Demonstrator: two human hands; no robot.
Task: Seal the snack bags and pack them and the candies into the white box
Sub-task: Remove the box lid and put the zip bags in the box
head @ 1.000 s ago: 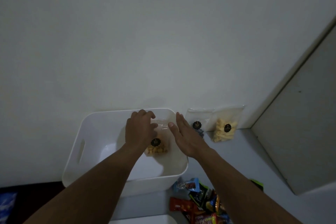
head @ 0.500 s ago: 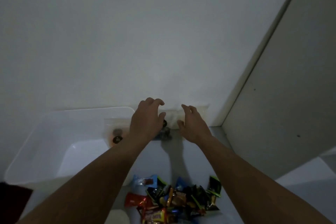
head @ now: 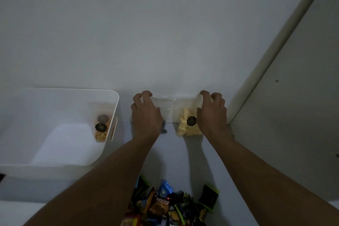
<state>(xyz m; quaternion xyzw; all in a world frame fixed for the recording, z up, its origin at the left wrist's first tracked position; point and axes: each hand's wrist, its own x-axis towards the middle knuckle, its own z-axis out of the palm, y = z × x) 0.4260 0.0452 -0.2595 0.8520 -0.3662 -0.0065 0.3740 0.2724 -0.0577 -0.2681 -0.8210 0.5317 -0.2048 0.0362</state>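
Right of the white box [head: 115, 103], the left hand [head: 146, 115] grips the clear snack bag [head: 163, 105] by its top and the right hand [head: 213, 115] grips the yellow snack bag [head: 186, 121]. Both are probably light, limp film, best pinched along the seals.

white box [head: 55, 108] holds one stickered bag [head: 101, 130] against its right inner wall. right of the box, two bags stand side by side at the wall: left hand [head: 145, 113] curls over the top corner of the clear bag [head: 164, 105] nearer the box, right hand [head: 212, 113] curls over the far top corner of the yellow snack bag [head: 185, 124]. candy pile [head: 170, 205] lies right of the box, nearer the camera.
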